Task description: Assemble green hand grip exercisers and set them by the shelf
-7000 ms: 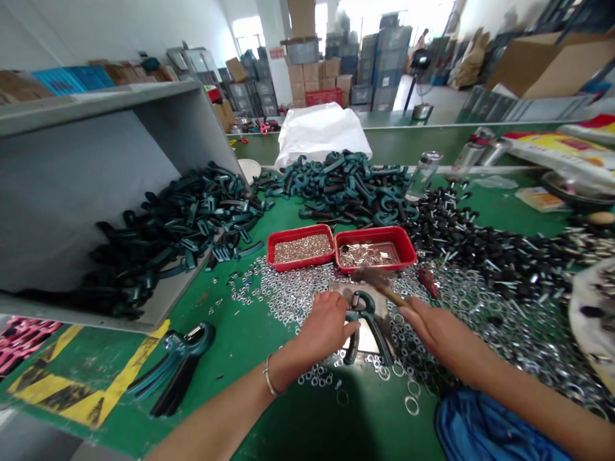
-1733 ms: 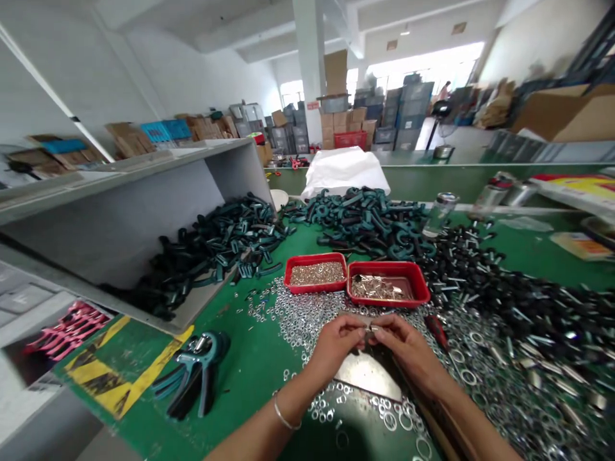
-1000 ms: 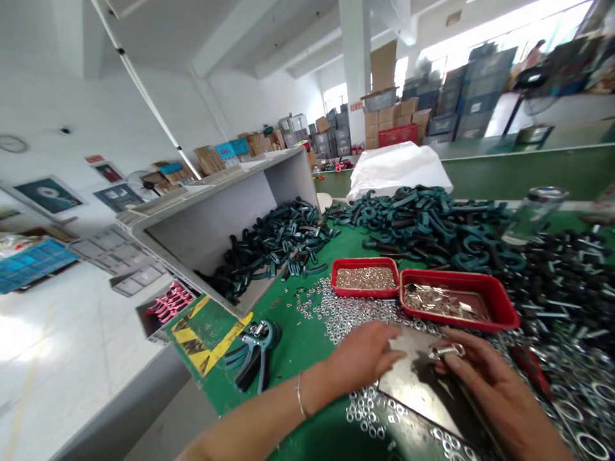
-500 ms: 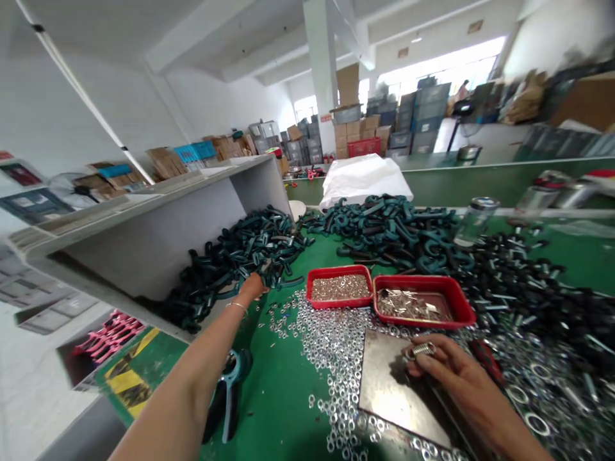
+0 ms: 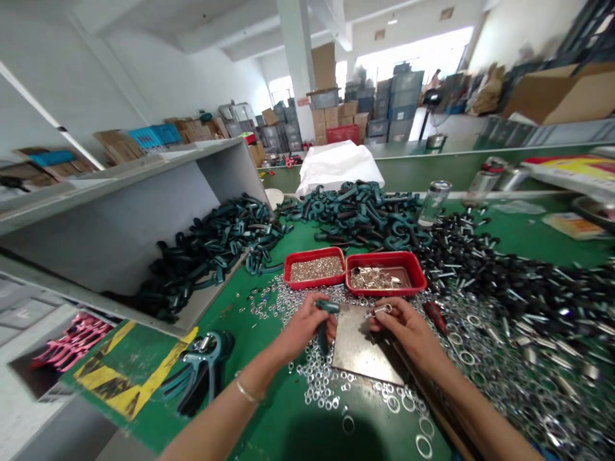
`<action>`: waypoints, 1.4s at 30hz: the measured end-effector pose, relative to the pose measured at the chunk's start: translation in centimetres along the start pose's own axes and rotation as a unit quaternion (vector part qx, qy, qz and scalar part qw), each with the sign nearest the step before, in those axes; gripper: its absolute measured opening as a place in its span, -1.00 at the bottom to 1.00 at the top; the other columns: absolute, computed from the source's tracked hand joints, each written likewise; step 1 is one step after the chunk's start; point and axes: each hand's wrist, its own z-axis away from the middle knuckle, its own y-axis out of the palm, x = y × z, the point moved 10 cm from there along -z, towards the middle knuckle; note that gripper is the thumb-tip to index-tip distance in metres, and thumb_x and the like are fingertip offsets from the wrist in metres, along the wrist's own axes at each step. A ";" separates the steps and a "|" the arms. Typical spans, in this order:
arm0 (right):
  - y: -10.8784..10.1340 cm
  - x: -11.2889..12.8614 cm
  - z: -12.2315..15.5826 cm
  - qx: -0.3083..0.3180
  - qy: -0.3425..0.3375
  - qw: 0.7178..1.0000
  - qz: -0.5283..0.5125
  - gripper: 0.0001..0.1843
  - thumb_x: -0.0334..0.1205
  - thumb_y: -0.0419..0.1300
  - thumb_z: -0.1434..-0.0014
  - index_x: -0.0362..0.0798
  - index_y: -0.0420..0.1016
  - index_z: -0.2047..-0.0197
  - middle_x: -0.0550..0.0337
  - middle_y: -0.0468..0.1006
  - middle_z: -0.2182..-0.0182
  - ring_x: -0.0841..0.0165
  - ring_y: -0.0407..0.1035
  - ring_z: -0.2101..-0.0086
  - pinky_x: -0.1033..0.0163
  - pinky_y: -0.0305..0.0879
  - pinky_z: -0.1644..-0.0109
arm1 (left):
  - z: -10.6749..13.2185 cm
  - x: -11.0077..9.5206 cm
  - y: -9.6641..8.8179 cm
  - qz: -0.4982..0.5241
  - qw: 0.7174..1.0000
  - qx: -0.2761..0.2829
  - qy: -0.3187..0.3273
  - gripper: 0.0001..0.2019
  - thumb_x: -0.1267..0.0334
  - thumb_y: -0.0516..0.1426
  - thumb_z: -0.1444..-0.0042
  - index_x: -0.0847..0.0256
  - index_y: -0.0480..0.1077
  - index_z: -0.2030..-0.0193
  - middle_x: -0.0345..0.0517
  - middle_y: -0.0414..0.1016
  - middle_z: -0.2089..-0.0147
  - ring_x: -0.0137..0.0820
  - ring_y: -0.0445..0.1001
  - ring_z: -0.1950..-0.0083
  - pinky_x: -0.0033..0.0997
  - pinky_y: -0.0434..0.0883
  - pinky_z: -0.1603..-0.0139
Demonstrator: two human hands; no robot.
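My left hand is closed on a teal and black clamp handle, just left of a flat metal plate. Over the plate's right side, my right hand pinches a small coil spring between thumb and fingers. The two hands face each other with a gap between them. Loose metal nuts lie around the plate. A clamp with teal jaws and dark handles rests on the green table left of my left forearm.
Behind the plate stand two red trays, one of tiny metal parts, one of pins. Teal handles pile up at the back and in a tipped grey bin. Black-headed bolts, a glass jar and metal rings lie right.
My left hand has come back from the pile by the grey bin to the plate, now holding a clamp handle. My right hand still holds the spring. The view has shifted right.
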 end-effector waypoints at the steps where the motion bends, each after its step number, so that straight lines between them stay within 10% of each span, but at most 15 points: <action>1: 0.0 0.0 0.1 -0.002 -0.001 1.000 -0.003 -0.60 0.07 0.31 -0.13 0.01 0.39 0.08 0.15 0.61 0.28 0.25 0.55 0.29 0.12 0.46 0.12 | -0.5 0.9 1.9 0.010 1.000 0.017 0.005 -0.65 0.22 0.11 -0.14 0.17 0.15 -0.05 -0.13 0.49 0.30 -0.37 0.51 0.38 -0.32 0.47 0.33; 12: 0.9 1.4 1.2 -0.006 -0.049 0.998 -0.032 -0.65 0.05 0.27 -0.18 0.02 0.40 0.08 0.17 0.58 0.25 0.27 0.51 0.25 0.13 0.42 0.06 | -2.7 4.3 6.9 0.189 0.981 0.030 0.029 -0.61 0.42 0.07 0.05 0.17 0.14 0.04 -0.26 0.38 0.43 -0.50 0.31 0.52 -0.43 0.34 0.45; 23: 1.5 5.4 3.1 -0.071 -0.226 0.932 0.275 -0.80 -0.18 0.14 -0.31 0.06 0.46 0.02 0.12 0.56 0.10 0.21 0.43 0.08 0.08 0.32 -0.05 | -1.5 3.4 6.5 0.166 0.983 -0.035 0.063 -0.70 0.38 0.11 -0.10 0.16 0.14 0.04 -0.27 0.40 0.43 -0.44 0.40 0.46 -0.38 0.38 0.37; 42: 0.4 3.0 2.5 -0.099 -0.128 0.974 0.158 -0.76 -0.08 0.22 -0.25 0.03 0.40 0.06 0.19 0.57 0.22 0.28 0.49 0.25 0.19 0.38 0.11 | -1.6 4.8 6.0 0.162 0.984 -0.049 0.045 -0.68 0.40 0.11 -0.09 0.14 0.13 0.04 -0.23 0.42 0.31 -0.48 0.40 0.44 -0.40 0.41 0.37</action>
